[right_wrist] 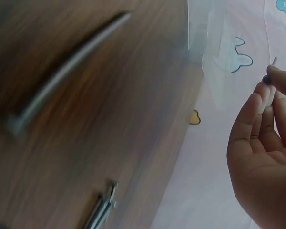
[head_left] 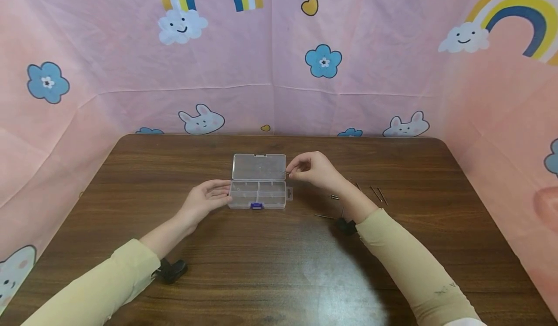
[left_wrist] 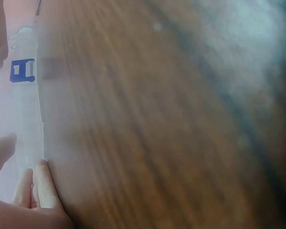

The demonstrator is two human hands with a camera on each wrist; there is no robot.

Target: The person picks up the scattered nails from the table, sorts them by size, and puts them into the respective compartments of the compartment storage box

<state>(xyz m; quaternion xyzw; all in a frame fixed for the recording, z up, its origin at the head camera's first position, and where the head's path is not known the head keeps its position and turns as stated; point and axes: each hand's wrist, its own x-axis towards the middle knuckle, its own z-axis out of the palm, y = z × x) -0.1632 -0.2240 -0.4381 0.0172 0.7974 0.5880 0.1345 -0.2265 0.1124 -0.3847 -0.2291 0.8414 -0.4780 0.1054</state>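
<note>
A clear plastic compartment box [head_left: 272, 201] with a blue latch [head_left: 256, 206] stands on the table, its clear lid [head_left: 259, 167] folded back. My left hand [head_left: 206, 199] rests against the box's left end with fairly straight fingers. In the left wrist view, fingertips [left_wrist: 42, 167] touch the end of the box. My right hand [head_left: 316, 171] pinches a thin metal nail [right_wrist: 275, 61] between thumb and fingertips, beside the lid's right edge. A dark round end of it shows at the fingers in the right wrist view.
Several loose nails [head_left: 376, 194] lie on the brown wooden table [head_left: 261, 268] to the right, some partly hidden by my right forearm. One nail [right_wrist: 71, 67] looms close in the right wrist view. A pink patterned cloth [head_left: 287, 108] surrounds the table's back and sides.
</note>
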